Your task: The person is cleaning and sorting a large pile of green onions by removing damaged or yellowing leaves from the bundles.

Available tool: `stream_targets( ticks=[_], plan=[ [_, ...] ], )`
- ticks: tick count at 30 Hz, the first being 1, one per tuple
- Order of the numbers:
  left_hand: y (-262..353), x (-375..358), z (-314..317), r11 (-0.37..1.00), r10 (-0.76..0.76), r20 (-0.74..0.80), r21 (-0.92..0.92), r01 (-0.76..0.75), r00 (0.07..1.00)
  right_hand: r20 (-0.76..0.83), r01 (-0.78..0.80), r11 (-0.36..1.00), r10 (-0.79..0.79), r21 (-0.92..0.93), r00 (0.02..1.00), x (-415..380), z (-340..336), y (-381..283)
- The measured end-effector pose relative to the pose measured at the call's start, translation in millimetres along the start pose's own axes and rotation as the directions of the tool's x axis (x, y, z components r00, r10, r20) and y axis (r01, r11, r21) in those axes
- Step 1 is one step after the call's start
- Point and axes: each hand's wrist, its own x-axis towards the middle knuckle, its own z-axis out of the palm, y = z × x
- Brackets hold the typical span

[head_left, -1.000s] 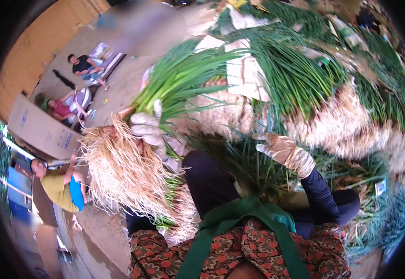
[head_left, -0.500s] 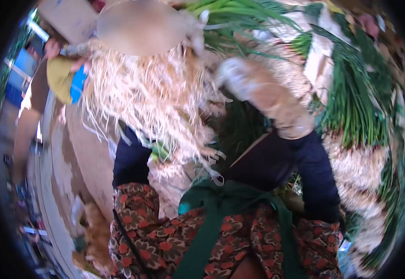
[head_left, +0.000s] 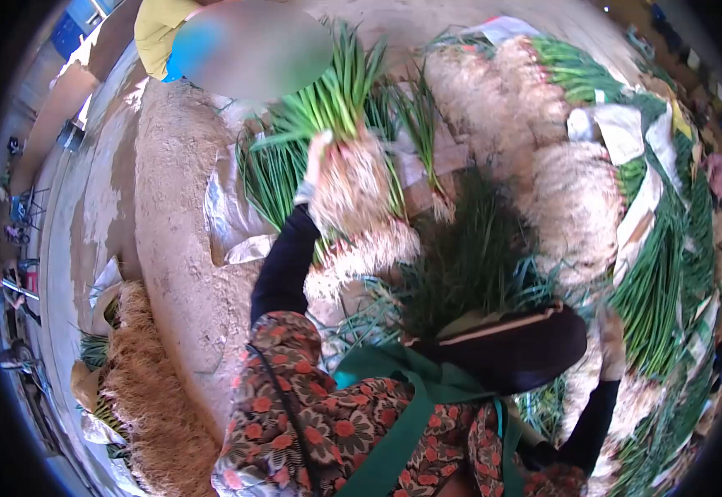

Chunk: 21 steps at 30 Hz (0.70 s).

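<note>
The left hand [head_left: 320, 151] is closed around a bundle of green onions [head_left: 353, 178], gripping it from its left side. The bundle is near the middle of the scene, green tops toward the far side and pale roots toward the near side. The right hand [head_left: 612, 340], in a light glove, is low at the right, just beside the stacked green onions [head_left: 655, 290]; it is blurred, and its finger opening cannot be told.

Beneath and around the held bundle are more green onions [head_left: 270, 178] on light sheeting [head_left: 224, 207]. A thin bunch [head_left: 423, 132] lies to its right, roots toward the near side. A heap of dark green leaves [head_left: 477, 248] sits between the hands, on the far side of the wearer's dark-clad knee [head_left: 518, 348].

White sacking [head_left: 620, 132] lies among the stock at far right. At near left is a long pile of brown roots [head_left: 154, 389]. A person in a yellow top [head_left: 156, 37] is at far left, partly obscured by blur.
</note>
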Motion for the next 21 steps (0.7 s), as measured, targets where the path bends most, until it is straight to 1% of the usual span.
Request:
stream_targets(
  ticks=[1, 2, 3, 4, 5, 6, 7, 8, 9, 10, 11, 12, 13, 14, 15, 16, 18, 19, 20, 21],
  plan=[
    [-22, 4, -57, 0.997, 0.005, -0.049, 0.071, -0.002, 0.999, -0.071, 0.041, 0.977, -0.057, -0.209, 0.996, -15, 2, 22],
    [-49, 0, -104, 0.995, -0.006, -0.122, 0.097, 0.018, 0.993, -0.141, 0.048, 0.914, -0.114, -0.403, 0.983, -31, 4, 44],
    [-48, -23, -61, 0.992, -0.089, -0.233, 0.071, 0.109, 0.968, -0.126, 0.008, 0.941, -0.053, -0.338, 0.991, -37, -3, 83],
    [-86, -26, -144, 0.99, -0.127, -0.303, 0.02, 0.14, 0.945, -0.099, -0.003, 0.931, -0.036, -0.365, 0.994, -55, -1, 88],
    [-102, -40, -132, 0.986, -0.148, -0.386, -0.126, 0.106, 0.911, -0.075, -0.013, 0.92, -0.018, -0.392, 0.997, -68, 1, 92],
    [-104, -52, -104, 0.985, -0.16, -0.466, -0.132, 0.11, 0.87, -0.011, -0.052, 0.935, 0.051, -0.351, 0.999, -81, 1, 110],
    [-95, -65, -76, 0.909, -0.386, -0.525, -0.358, 0.215, 0.759, 0.056, -0.097, 0.947, 0.12, -0.307, 0.991, -91, 2, 126],
    [-120, -73, -121, 0.939, -0.345, -0.604, -0.222, 0.264, 0.718, 0.019, -0.252, 0.941, 0.263, -0.227, 0.965, -98, 3, 131],
    [-143, -81, -164, 0.942, -0.295, -0.677, -0.088, 0.325, 0.674, -0.005, -0.406, 0.903, 0.41, -0.142, 0.912, -109, 9, 130],
    [-125, -82, -118, 0.928, -0.245, -0.73, 0.014, 0.371, 0.639, 0.083, -0.451, 0.882, 0.464, -0.139, 0.882, -111, 6, 97],
    [-124, -88, -146, 0.805, -0.239, -0.663, 0.273, 0.527, 0.709, 0.103, -0.506, 0.852, 0.52, -0.134, 0.848, -111, 11, 63],
    [-119, -93, -164, 0.612, -0.231, -0.59, 0.53, 0.587, 0.773, 0.162, -0.18, 0.891, 0.268, -0.417, 0.95, -109, 8, 74],
    [-111, -99, -185, 0.449, -0.354, -0.605, 0.559, 0.697, 0.713, 0.311, 0.181, 0.764, 0.028, -0.62, 0.95, -110, 9, 85],
    [-91, -102, -195, 0.356, -0.44, -0.616, 0.548, 0.757, 0.653, 0.236, 0.105, 0.869, 0.014, -0.484, 0.972, -109, 15, 89],
    [-71, -105, -203, 0.253, -0.521, -0.62, 0.544, 0.8, 0.586, 0.19, -0.004, 0.923, 0.083, -0.384, 0.978, -104, 23, 90],
    [-51, -107, -213, 0.301, -0.538, -0.701, 0.358, 0.884, 0.467, 0.175, -0.098, 0.94, 0.161, -0.327, 0.971, -99, 32, 87],
    [-39, -121, -248, 0.078, -0.378, -0.824, 0.427, 0.901, 0.423, 0.182, -0.159, 0.946, 0.216, -0.283, 0.959, -93, 45, 81],
    [-19, -122, -212, 0.309, -0.369, -0.883, 0.176, 0.935, 0.288, 0.191, -0.181, 0.944, 0.239, -0.277, 0.952, -92, 51, 80],
    [-15, -145, -242, 0.387, -0.425, -0.819, 0.221, 0.895, 0.385, 0.205, -0.188, 0.943, 0.248, -0.273, 0.947, -92, 56, 77],
    [-10, -155, -224, 0.44, -0.433, -0.813, 0.186, 0.878, 0.389, 0.22, -0.194, 0.942, 0.258, -0.273, 0.941, -93, 60, 77]
  ],
)
